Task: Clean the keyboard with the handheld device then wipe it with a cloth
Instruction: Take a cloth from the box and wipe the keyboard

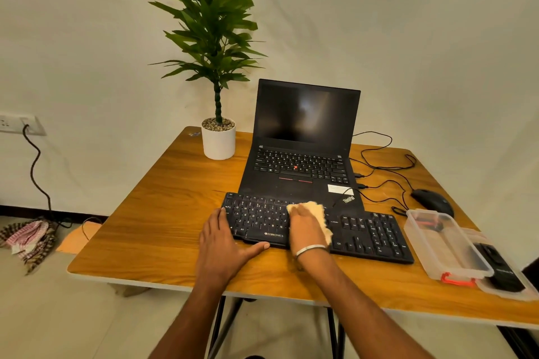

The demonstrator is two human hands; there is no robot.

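A black keyboard [364,230] lies across the front of the wooden table [163,213], just in front of an open laptop. My right hand [306,227] presses a pale yellow cloth [316,211] down on the middle keys; the cloth shows beyond the fingers and along the hand's right side. My left hand [224,245] rests at the keyboard's left end, fingers along its side and thumb stretched along its front edge. A black handheld device [501,271] lies at the far right behind a clear box, partly hidden.
The black laptop [303,160] stands open with a dark screen. A potted plant [218,137] is at the back left. A black mouse [433,201] and loose cables [379,166] lie at the right. The clear plastic box [446,245] with a red latch sits near the right edge.
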